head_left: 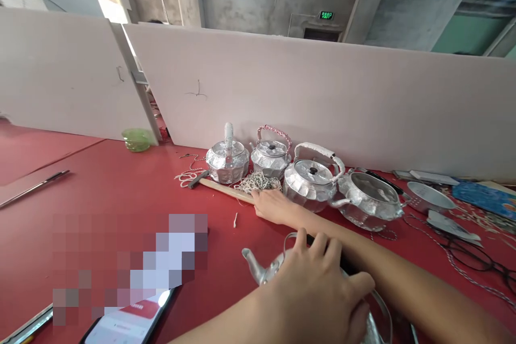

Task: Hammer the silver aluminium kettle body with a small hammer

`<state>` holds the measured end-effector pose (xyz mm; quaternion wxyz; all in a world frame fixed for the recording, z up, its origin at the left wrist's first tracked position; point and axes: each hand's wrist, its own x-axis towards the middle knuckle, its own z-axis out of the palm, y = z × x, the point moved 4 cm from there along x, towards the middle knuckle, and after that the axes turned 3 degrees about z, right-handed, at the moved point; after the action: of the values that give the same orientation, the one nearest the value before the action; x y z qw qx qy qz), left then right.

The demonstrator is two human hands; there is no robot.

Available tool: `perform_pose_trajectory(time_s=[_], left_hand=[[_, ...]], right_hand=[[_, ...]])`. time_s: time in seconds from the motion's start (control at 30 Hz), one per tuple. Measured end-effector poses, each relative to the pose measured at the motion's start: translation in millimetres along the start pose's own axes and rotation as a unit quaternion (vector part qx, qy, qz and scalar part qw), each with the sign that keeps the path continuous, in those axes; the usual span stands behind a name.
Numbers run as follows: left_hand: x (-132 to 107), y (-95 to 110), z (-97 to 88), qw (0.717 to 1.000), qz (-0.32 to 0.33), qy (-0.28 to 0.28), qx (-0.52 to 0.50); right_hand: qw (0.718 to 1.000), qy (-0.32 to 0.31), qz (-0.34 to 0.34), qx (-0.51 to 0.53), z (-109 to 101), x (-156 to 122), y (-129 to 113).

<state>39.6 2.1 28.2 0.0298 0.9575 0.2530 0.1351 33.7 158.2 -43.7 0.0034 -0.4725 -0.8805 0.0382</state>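
Note:
My left hand (pixel 318 287) lies over the top of an aluminium kettle (pixel 262 271) at the near edge, covering most of it; only its spout and a bit of the body show. My right hand (pixel 274 206) reaches across the red table (pixel 121 193), closed over the end of a wooden-handled hammer (pixel 215 185) whose head points left. Just beyond this hand is a pile of pale twine (pixel 258 181). Behind it stands a row of several aluminium kettles; some have wrapped handles, such as the white-wrapped one (pixel 312 180).
White partition boards (pixel 322 91) close off the back of the table. A green glass dish (pixel 137 140) sits at the gap between them. A phone (pixel 129 322) lies bottom left, a metal rod (pixel 34 187) far left. Eyeglasses (pixel 475 258), a metal bowl (pixel 427 197) and a blue book (pixel 484 197) crowd the right.

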Motion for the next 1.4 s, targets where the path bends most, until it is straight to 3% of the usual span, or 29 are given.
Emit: perform_pose_trajectory(time_s=[0.1, 0.23, 0.33, 0.47, 0.63, 0.77, 0.8, 0.83, 0.97, 1.1, 1.27, 1.4], left_hand=[[-0.1, -0.7, 0.6, 1.0, -0.007, -0.009, -0.006], [-2.0, -0.3, 1.6, 1.0, 0.002, -0.003, 0.001], [-3.4, -0.2, 2.5, 1.0, 0.005, 0.002, 0.007], [-2.9, 0.0, 2.0, 1.0, 0.008, 0.003, 0.004], [-1.2, 1.4, 1.1, 1.0, 0.012, -0.008, 0.015], [-1.5, 1.7, 1.6, 1.0, 0.014, -0.005, 0.017], [-1.5, 1.4, 2.1, 1.0, 0.013, -0.005, 0.015], [-1.5, 1.1, 2.6, 1.0, 0.013, -0.005, 0.013], [-1.2, 0.3, 3.7, 1.0, 0.012, -0.004, 0.006], [-1.1, 0.1, 3.5, 1.0, -0.002, -0.003, -0.001], [3.0, -1.3, 2.3, 1.0, -0.019, 0.017, 0.009], [7.1, -3.1, 2.4, 0.999, -0.018, 0.026, 0.018]], right_hand=[[1.0, -0.006, 0.028, 0.01, -15.9, 2.0, 4.0], [0.998, 0.019, 0.033, 0.04, -56.5, -18.1, 5.3], [0.995, 0.05, 0.025, 0.087, -86.1, -58.3, 1.1], [0.968, 0.158, 0.055, 0.185, -106.7, -144.9, -1.2], [0.904, 0.294, 0.116, 0.29, -100.4, -243.7, -3.6], [0.758, 0.436, 0.226, 0.43, -103.8, -280.4, 15.6], [0.732, 0.465, 0.25, 0.43, -106.0, -287.2, 21.6], [0.727, 0.471, 0.265, 0.425, -107.1, -292.4, 26.6], [0.765, 0.391, 0.325, 0.395, -92.1, -313.6, 34.4], [0.801, 0.305, 0.33, 0.397, -62.8, -325.0, 25.8], [0.852, 0.214, 0.29, 0.381, -50.4, -310.3, 25.8], [0.87, 0.215, 0.264, 0.357, -45.7, -298.3, 28.3]])
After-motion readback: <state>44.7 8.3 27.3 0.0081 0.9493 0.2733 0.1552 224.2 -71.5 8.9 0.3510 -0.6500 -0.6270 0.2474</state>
